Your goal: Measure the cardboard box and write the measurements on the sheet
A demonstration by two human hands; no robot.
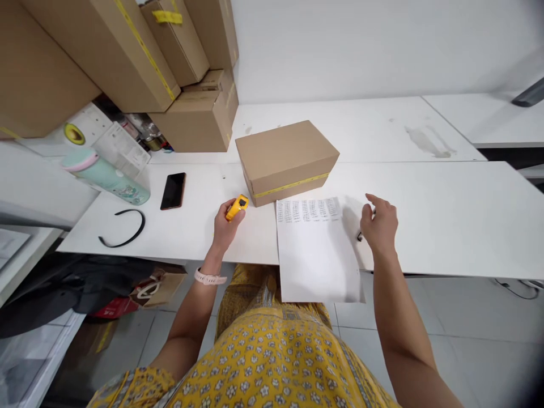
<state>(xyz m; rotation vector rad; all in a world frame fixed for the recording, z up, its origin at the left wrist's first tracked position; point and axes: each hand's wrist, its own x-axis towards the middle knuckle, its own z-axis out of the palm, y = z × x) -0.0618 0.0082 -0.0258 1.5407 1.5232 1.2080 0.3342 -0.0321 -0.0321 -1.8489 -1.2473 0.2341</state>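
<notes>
My left hand (pixel 226 225) grips a yellow tape measure (pixel 237 208) above the table, just left of the cardboard box's near corner. The closed cardboard box (pixel 287 156), with a yellow measuring-tape strip along its lower front, sits in the middle. In front of it lies a white sheet of paper (pixel 317 255) with rows of small writing at its top; its lower part hangs past the table edge. Right of the sheet, my right hand (pixel 381 224) curls round what looks like a slim pen (pixel 359 236), mostly hidden behind the thumb. The index finger points forward.
Stacked cardboard boxes (pixel 195 116) fill the back left. A phone (pixel 173 191), a mint green tumbler (pixel 106 175) lying tilted and a black headband (pixel 136 232) are at the left. The white table (pixel 446 215) meets a wall behind; its front edge is close to my body.
</notes>
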